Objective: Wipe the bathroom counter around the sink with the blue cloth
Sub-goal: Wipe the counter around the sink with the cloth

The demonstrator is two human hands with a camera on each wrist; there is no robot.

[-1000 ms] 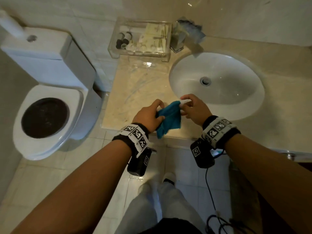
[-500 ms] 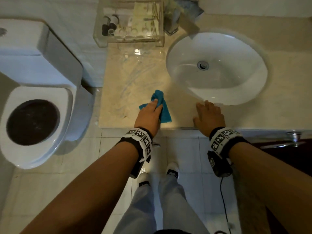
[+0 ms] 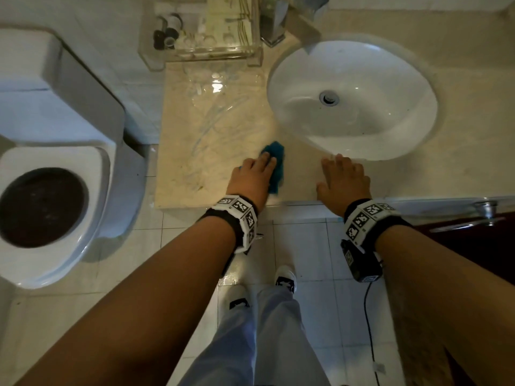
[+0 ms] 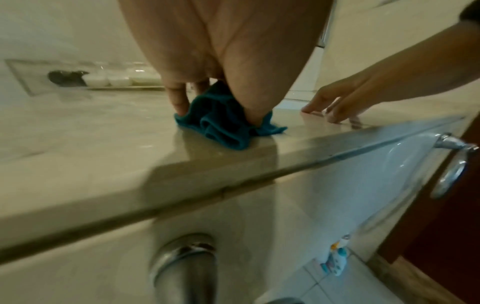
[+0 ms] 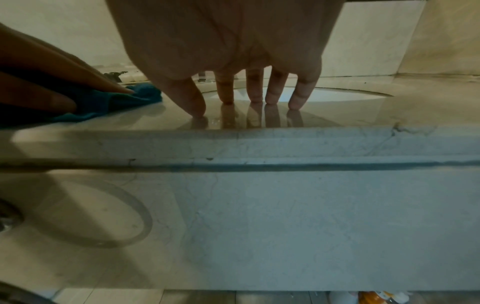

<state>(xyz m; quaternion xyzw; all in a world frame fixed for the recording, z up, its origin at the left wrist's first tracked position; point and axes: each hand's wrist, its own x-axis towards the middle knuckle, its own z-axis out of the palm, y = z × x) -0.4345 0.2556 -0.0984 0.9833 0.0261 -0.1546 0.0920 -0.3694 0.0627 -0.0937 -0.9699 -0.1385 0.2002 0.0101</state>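
Note:
The blue cloth (image 3: 276, 158) lies crumpled on the beige marble counter (image 3: 195, 151), left of the white oval sink (image 3: 351, 98) and near the front edge. My left hand (image 3: 257, 165) presses down on it with straight fingers; the cloth (image 4: 221, 125) bunches under the palm. My right hand (image 3: 341, 174) rests flat on the bare counter just in front of the sink rim, its fingertips (image 5: 255, 98) spread on the glossy stone and holding nothing. The cloth (image 5: 116, 100) shows at the left of the right wrist view, under the left hand's fingers.
A clear tray of toiletries (image 3: 203, 26) stands at the back of the counter, with the faucet (image 3: 274, 26) beside it. A toilet (image 3: 50, 190) sits to the left. A chrome door handle (image 3: 485, 215) juts out at the right. A cable (image 3: 370, 330) hangs from my right wrist.
A second ago both hands held the cloth up over the counter's front edge. Now the left hand presses it on the counter and the right hand lies flat beside it.

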